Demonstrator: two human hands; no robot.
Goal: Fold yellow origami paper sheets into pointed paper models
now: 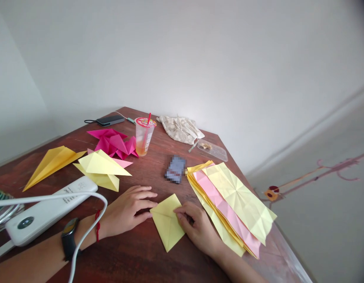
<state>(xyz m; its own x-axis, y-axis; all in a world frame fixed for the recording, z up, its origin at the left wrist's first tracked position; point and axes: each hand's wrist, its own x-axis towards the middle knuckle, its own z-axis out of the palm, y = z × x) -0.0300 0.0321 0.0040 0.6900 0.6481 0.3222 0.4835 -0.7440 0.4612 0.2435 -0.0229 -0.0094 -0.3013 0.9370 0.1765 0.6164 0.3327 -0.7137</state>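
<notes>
A small folded square of yellow origami paper (168,226) lies flat on the table with creases across it, one corner toward me. My right hand (196,226) has its fingers curled, thumb and forefinger pinching the paper's right edge. On the other side, my left hand (133,208) rests with fingers stretched out, the tips at or just beside the paper's left corner. Right of my right hand lies a stack of creased yellow, orange and pink sheets (237,192).
Folded paper pieces in orange (48,163), pale yellow (103,163) and magenta (111,141) lie at left. Behind stand a plastic cup (144,137) and a cloth (180,129). A white power bank (52,208) with its cable (102,200) crosses near my left arm. A pixelated dark object (175,169) lies mid-table.
</notes>
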